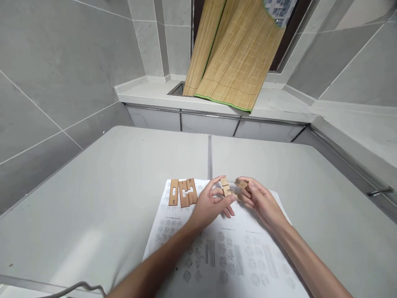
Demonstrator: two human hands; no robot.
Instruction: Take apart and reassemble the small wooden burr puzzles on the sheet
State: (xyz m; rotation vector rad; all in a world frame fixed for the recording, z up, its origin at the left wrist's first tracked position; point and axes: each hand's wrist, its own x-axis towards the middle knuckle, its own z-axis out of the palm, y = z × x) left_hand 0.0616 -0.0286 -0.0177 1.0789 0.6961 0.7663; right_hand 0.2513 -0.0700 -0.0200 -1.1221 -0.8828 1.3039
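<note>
My left hand grips a notched, light wooden puzzle piece between thumb and fingers, above the printed sheet. Close beside it, my right hand pinches a small wooden block with a dark mark on its end. More pale wood shows low between the two hands, partly covered by fingers. Left of my hands, a slotted wooden plate marked 2 lies on the paper. Next to it are two notched wooden plates, touching each other, with cut-outs that meet.
The large instruction sheet, printed with small diagrams, lies under my hands on a pale folding table with a centre seam. A dark cable runs at the lower left. Behind stands a counter with a bamboo mat hanging over it.
</note>
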